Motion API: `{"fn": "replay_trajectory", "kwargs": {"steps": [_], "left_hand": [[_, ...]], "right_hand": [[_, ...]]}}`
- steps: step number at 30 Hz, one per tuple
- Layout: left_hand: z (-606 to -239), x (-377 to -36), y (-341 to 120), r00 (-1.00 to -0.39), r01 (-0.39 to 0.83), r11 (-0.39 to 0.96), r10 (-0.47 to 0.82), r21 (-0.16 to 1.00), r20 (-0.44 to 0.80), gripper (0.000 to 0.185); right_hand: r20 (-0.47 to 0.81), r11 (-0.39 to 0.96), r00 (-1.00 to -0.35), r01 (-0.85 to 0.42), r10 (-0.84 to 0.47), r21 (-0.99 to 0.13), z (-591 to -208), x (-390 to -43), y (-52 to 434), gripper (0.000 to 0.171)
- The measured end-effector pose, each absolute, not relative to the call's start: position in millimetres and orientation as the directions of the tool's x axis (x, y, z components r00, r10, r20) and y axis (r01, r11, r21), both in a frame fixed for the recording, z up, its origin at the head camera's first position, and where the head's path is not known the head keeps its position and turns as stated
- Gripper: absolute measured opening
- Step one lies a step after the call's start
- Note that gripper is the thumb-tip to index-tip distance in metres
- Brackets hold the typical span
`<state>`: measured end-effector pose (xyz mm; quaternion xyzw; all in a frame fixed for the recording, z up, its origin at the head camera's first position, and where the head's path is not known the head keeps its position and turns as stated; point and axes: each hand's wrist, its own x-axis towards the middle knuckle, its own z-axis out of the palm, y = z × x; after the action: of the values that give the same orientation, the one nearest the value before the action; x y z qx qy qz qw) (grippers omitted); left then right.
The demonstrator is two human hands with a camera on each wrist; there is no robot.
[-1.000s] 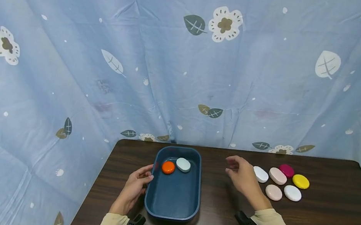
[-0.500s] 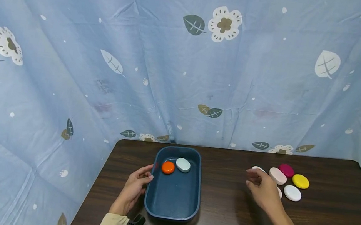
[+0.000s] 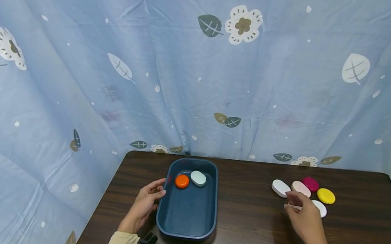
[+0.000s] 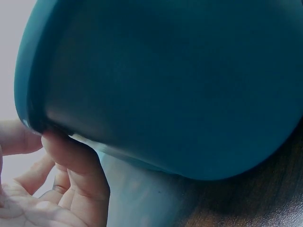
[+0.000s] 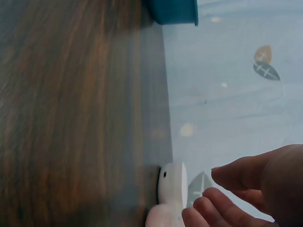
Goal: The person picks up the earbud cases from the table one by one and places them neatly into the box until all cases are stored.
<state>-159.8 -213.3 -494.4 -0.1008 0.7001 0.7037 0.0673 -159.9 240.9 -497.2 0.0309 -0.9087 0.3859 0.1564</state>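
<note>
My left hand (image 3: pixel 143 205) holds the left rim of a blue rectangular tray (image 3: pixel 186 217); in the left wrist view a thumb and fingers (image 4: pixel 78 156) meet at its edge. Inside lie an orange round piece (image 3: pixel 182 181) and a pale mint oval piece (image 3: pixel 198 178). At the right, my right hand (image 3: pixel 306 218) hovers over a group of smooth rounded pieces, thumb and fingers apart. It largely covers a pale pink one. Beside its fingertips are a white oval piece (image 3: pixel 280 188), with a small dark slot in the right wrist view, and a pink oval piece (image 3: pixel 301 189).
Behind and right of that hand lie a magenta round piece (image 3: pixel 310 184), a yellow round piece (image 3: pixel 326 196) and another white piece (image 3: pixel 319 208). The dark wooden table (image 3: pixel 240 230) ends at a blue patterned curtain (image 3: pixel 172 72) at the back and left.
My right hand has moved right, from between the tray and the pieces to over the front of the group. The left hand and tray have stayed in place.
</note>
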Motion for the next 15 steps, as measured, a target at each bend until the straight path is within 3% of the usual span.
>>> {"fn": "replay_trajectory", "kwargs": {"steps": [15], "left_hand": [[-497.3,-162.1,-214.5,-0.971,-0.232,-0.019,-0.049,0.973,-0.232,0.045]], "right_hand": [[0.330,0.787,-0.941,-0.147,0.076,-0.599,-504.7,-159.2,257.2,0.040]]}}
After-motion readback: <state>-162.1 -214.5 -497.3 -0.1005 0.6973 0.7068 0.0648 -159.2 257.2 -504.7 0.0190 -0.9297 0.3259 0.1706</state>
